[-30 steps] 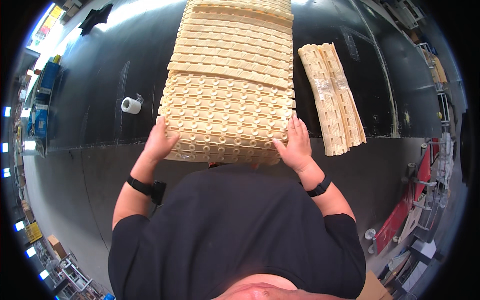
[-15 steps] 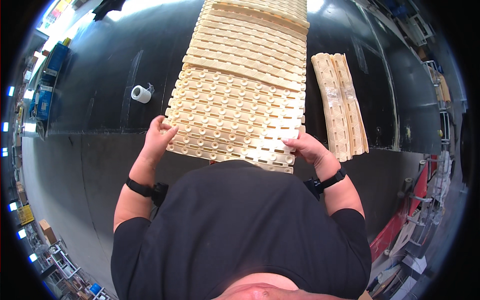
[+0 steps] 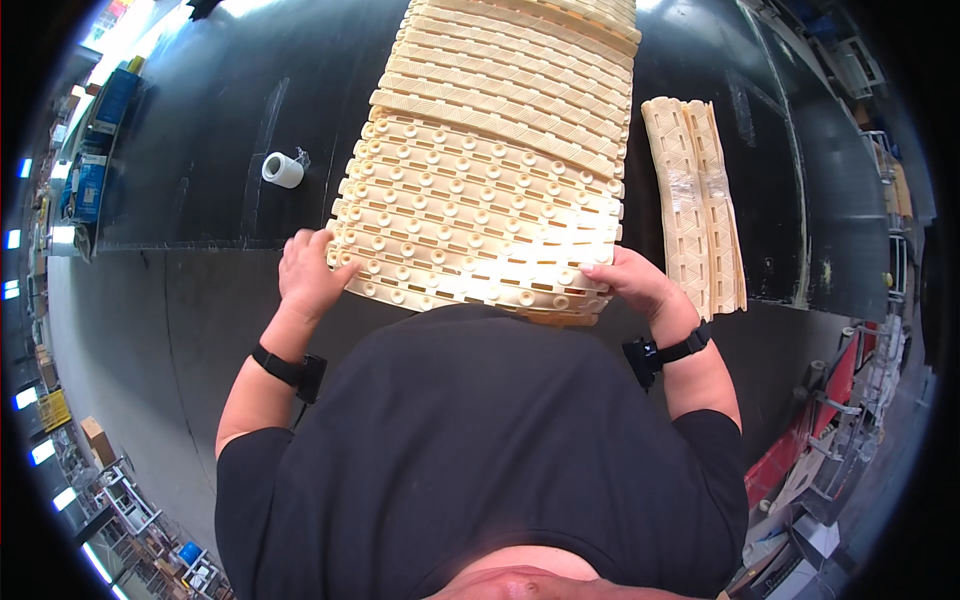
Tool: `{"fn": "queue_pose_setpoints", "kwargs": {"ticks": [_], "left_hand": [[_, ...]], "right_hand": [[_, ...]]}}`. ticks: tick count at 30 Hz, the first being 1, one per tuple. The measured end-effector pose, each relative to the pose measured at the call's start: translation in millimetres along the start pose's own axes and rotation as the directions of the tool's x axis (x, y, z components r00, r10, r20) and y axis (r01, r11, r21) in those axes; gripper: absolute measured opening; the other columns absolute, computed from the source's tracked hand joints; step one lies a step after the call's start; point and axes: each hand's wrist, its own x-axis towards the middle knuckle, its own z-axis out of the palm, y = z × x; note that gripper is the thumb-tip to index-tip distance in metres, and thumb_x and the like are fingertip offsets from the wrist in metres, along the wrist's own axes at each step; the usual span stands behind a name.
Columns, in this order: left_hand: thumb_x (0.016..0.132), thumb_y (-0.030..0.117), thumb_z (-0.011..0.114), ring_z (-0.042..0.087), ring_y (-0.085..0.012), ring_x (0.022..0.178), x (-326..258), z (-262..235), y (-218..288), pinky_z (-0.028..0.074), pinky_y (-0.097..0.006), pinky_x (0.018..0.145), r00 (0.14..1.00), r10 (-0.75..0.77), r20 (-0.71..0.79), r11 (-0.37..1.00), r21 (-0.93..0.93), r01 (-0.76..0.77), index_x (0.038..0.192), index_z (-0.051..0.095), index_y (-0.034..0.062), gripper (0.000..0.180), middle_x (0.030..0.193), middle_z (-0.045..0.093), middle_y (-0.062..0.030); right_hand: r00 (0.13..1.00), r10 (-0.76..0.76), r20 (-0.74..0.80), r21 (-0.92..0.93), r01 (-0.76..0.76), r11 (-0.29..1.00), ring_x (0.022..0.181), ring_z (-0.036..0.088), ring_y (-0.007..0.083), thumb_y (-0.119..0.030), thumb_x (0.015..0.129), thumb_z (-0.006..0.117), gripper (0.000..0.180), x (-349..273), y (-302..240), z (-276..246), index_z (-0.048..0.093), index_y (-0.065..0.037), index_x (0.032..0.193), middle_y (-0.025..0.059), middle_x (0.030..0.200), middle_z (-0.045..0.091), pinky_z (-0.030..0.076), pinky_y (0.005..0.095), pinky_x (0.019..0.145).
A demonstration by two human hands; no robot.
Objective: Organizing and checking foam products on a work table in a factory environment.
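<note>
A long cream slatted mat [image 3: 500,90] runs away from me over the dark table. Its near stretch shows rows of round suction cups [image 3: 455,185] facing up; farther off, ribbed slats face up. My left hand [image 3: 315,270] is closed at the mat's left edge, thumb toward the cups and fingers at the outer side. At the right edge, my right hand [image 3: 635,282] pinches the mat, its thumb on top and the other fingers mostly hidden underneath. Between my hands the mat's near end bows and hangs past the table edge, close to my shirt.
Right of the mat lies a cream folded mat bundle [image 3: 695,200] with clear wrap around its middle, overhanging the table edge. A white roll [image 3: 283,170] rests on the table [image 3: 210,190] at left. Blue boxes [image 3: 90,180] stand at the far left.
The mat's near end has drawn up slightly and bows more between my hands. My left hand has shifted a little along its edge, and my right hand has moved slightly up and right.
</note>
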Motion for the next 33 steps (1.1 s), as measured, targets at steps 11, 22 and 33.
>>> {"fn": "queue_pose_setpoints", "kwargs": {"ticks": [11,22,33], "left_hand": [[0.078,0.012,0.067,0.059,-0.0242,0.092,40,21,95,0.048,-0.036,0.082,0.601,0.799,0.015,0.545,-0.442,-0.713,0.108,0.061,0.0106,0.03,0.093,0.063,-0.0055],[0.082,0.014,0.054,0.057,-0.0223,0.089,31,16,109,0.044,-0.036,0.082,0.404,0.914,0.04,0.405,-0.181,-0.896,0.116,0.053,0.0092,0.034,0.088,0.059,-0.0036],[0.081,0.01,0.061,0.059,-0.0342,0.098,7,-24,-1,0.048,-0.043,0.081,0.852,0.191,0.488,0.978,-0.171,-0.121,0.105,0.061,0.0085,0.024,0.098,0.065,-0.0149]], "right_hand": [[0.999,-0.032,-0.009,0.126,0.033,0.991,0.064,0.047,0.0052,-0.025,0.086,0.065,0.025,-2,20,-2,0.065,-0.006,0.102,-0.0041,0.079,0.059,0.04,0.0207,0.056],[1.0,0.007,-0.016,0.163,-0.004,0.987,0.085,0.059,0.0106,-0.023,0.088,0.06,0.034,-7,30,4,0.06,-0.005,0.117,0.0028,0.102,0.064,0.049,0.0262,0.071],[1.0,0.004,-0.01,0.12,-0.003,0.993,0.087,0.06,0.0107,-0.024,0.089,0.06,0.034,-7,30,4,0.06,-0.006,0.118,0.003,0.105,0.065,0.05,0.0271,0.072]]}}
